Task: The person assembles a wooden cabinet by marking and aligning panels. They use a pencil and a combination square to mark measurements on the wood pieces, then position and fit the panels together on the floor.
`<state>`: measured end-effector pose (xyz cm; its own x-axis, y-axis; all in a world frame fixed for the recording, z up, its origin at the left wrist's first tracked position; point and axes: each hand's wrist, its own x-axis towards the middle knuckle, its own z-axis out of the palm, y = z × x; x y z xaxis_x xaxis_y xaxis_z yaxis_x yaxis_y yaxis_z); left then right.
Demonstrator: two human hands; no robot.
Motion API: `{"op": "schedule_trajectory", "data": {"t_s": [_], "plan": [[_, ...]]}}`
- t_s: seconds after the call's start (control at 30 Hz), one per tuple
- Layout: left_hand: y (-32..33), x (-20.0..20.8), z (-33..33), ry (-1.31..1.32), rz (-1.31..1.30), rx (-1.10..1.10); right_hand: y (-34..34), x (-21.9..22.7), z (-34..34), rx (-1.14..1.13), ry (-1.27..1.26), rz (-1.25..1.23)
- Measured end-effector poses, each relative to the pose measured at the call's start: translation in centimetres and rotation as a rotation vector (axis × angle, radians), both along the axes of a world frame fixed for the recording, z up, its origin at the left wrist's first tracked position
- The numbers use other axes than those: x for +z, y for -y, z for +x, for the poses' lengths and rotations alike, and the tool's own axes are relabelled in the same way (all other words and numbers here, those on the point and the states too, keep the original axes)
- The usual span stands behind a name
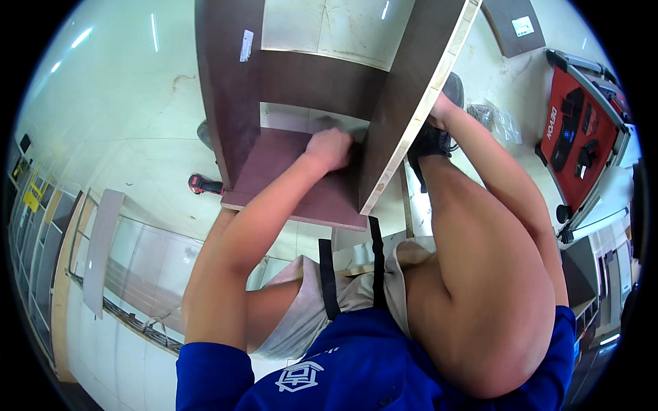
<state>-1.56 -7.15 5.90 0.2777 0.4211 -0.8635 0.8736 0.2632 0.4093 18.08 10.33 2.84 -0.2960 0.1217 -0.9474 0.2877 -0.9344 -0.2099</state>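
Observation:
A dark brown wooden cabinet frame stands before me, with a left side panel (229,75), a right side panel (411,89), a cross board (322,83) and a reddish-brown shelf board (274,171). My left hand (330,148) reaches inside, over the shelf and close to the right panel. Its fingers are curled closed; whatever they hold, if anything, is hidden. On the outer side of the right panel is my right hand (443,109), near my dark shoe (433,140). That panel's edge hides its fingers.
A red-and-black power tool (205,185) lies on the floor left of the frame. To the right are a clear plastic bag (504,127), a loose brown board (514,27) and a red tool case (572,123). A grey board (103,253) leans at the left.

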Motion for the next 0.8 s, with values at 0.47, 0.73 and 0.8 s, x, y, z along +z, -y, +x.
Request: {"op": "schedule_trajectory", "data": {"t_s": [0.47,0.73,0.8], "plan": [[-9.1,36.5,-13.2,0.098,0.793,0.463,-12.3,33.3,3.2,0.402,-0.043,0.812],[5.0,48.0,-7.5,0.603,0.922,1.205,5.3,53.3,-14.1,1.057,-0.563,1.786],[7.4,48.4,-5.7,0.587,0.986,1.181,7.8,53.1,-14.4,1.102,-0.674,1.953]]}}
